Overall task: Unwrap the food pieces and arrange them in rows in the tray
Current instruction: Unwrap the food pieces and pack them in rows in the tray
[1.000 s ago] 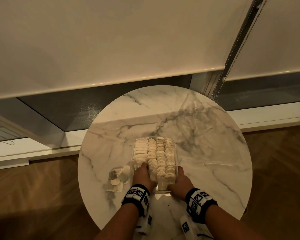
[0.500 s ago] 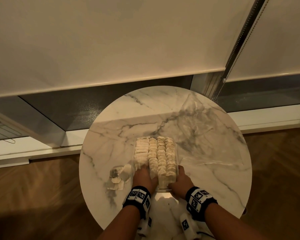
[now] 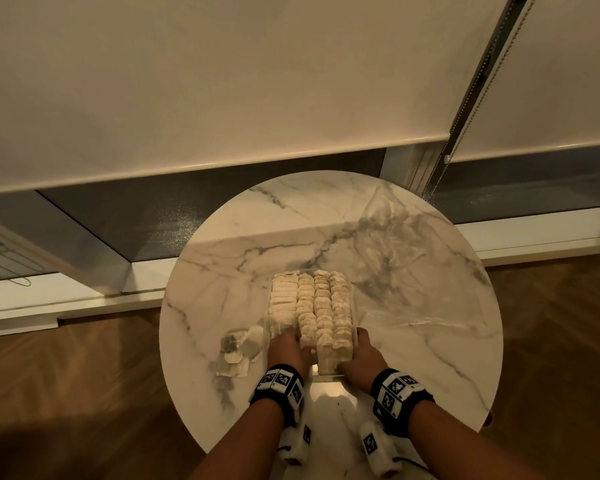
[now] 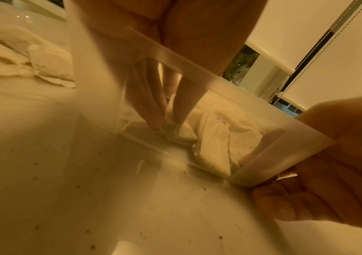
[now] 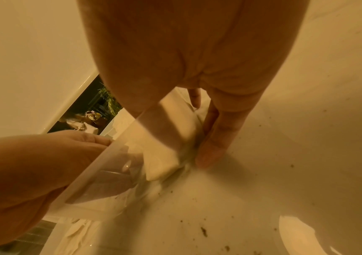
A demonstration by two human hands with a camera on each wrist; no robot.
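Four rows nearly fill the clear tray (image 3: 353,308), left hand (image 3: 286,348) pinching a pouch (image 4: 179,132) into place, right hand (image 3: 362,362) gripping the tray's corner, few loose pouches (image 3: 238,351) left.

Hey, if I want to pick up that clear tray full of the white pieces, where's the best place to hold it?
Probably by the two long side walls of the clear tray, one hand from each side, low down near the base. It is long, narrow and packed with rows of white pieces, so a one-ended grip would likely tip it. The right hand already grips the near right corner; the left hand reaches inside.
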